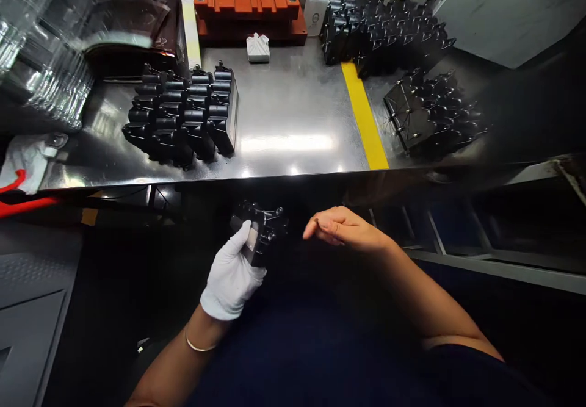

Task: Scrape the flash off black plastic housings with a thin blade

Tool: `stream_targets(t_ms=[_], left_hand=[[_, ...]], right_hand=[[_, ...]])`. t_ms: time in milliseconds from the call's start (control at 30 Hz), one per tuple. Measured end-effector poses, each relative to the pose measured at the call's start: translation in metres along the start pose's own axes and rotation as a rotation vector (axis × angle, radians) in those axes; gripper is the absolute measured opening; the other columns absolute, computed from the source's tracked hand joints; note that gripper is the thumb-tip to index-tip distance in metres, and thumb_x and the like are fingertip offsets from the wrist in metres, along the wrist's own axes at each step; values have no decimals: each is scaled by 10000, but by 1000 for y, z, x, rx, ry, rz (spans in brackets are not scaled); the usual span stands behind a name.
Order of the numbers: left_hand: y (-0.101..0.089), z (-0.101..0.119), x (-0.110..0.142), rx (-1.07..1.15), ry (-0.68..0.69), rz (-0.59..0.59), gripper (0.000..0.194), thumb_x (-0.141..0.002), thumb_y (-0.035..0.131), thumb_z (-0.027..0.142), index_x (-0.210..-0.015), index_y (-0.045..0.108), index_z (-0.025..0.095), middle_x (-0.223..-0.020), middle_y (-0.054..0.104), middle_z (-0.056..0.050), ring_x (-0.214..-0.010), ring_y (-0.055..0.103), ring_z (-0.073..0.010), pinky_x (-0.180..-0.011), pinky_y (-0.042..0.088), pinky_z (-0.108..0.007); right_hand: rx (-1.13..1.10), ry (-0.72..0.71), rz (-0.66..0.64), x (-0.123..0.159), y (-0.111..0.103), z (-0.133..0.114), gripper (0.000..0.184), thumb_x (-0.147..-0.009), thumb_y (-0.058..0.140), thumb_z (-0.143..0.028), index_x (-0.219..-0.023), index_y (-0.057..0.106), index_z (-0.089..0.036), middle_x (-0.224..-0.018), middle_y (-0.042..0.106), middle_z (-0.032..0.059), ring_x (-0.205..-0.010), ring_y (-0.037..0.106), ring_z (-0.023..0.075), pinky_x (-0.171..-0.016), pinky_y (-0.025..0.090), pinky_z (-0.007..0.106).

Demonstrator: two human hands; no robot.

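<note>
My left hand point(232, 276), in a white glove, is closed around a black moulded plastic part point(270, 230). The part is held in front of the bench edge, tilted, with its knobbed side to the right and the thumb on a lighter flat face. To the right of it, apart from it, is my bare right hand point(350, 229). Its fingers are curled with the thumb pressed toward the index finger; whatever they may pinch is too small to make out. Similar black plastic parts point(183, 114) stand in rows on the metal bench point(293, 108).
More black parts point(389, 32) stand at the back right, with another group point(433, 111) beyond the yellow tape point(365, 114). An orange fixture point(247, 4), a white bottle point(315, 7) and a small white block point(258, 49) are behind. Clear plastic trays point(50, 59) are stacked left.
</note>
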State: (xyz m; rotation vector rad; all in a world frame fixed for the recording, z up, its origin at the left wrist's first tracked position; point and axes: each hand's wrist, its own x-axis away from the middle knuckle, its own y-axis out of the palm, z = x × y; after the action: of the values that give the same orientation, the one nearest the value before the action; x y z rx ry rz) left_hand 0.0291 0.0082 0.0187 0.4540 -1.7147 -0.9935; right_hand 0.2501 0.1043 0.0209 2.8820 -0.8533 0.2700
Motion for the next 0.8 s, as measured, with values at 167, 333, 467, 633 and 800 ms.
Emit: stream_targets(t_ms=[167, 333, 467, 633, 800], left_hand=[[-1, 4, -1, 40, 73, -27, 506, -1016, 239, 144, -976, 737, 223, -823, 791, 9, -769, 736, -54, -747, 543, -91], [-6, 1, -4, 8, 115, -48, 561, -1016, 206, 134, -895, 749, 203, -822, 791, -8, -755, 736, -56, -743, 552, -100], [-8, -2, -7, -12, 150, -25, 588, -1016, 164, 125, -986, 745, 212, -815, 790, -13, -808, 737, -65, -765, 550, -107], [-8, -11, -10, -16, 128, -1, 527, -1015, 199, 128, -1153, 690, 262, -874, 792, -1, -853, 731, -62, -810, 540, -122], [-11, -10, -7, 44, 14, -88, 510, -1017, 253, 152, -950, 749, 249, -867, 792, 27, -803, 732, -45, -772, 533, -90]], right_hand=[[54, -34, 540, -13, 38, 25, 479, -946, 373, -574, -941, 639, -176, -625, 452, -29, -532, 442, 90, -494, 397, 220], [121, -131, 644, -23, 61, 26, 408, -952, 416, -502, -846, 650, -185, -659, 538, -2, -615, 501, 115, -597, 432, 249], [75, -129, 632, -26, 68, 21, 337, -919, 502, -457, -778, 632, -180, -749, 628, 23, -706, 573, 137, -669, 463, 260], [66, -132, 804, -31, 85, 32, 360, -920, 487, -489, -768, 604, -184, -692, 584, 12, -641, 533, 128, -601, 446, 253], [34, -177, 1023, -31, 89, 39, 354, -952, 437, -483, -819, 594, -194, -651, 536, -10, -572, 495, 107, -564, 439, 245]])
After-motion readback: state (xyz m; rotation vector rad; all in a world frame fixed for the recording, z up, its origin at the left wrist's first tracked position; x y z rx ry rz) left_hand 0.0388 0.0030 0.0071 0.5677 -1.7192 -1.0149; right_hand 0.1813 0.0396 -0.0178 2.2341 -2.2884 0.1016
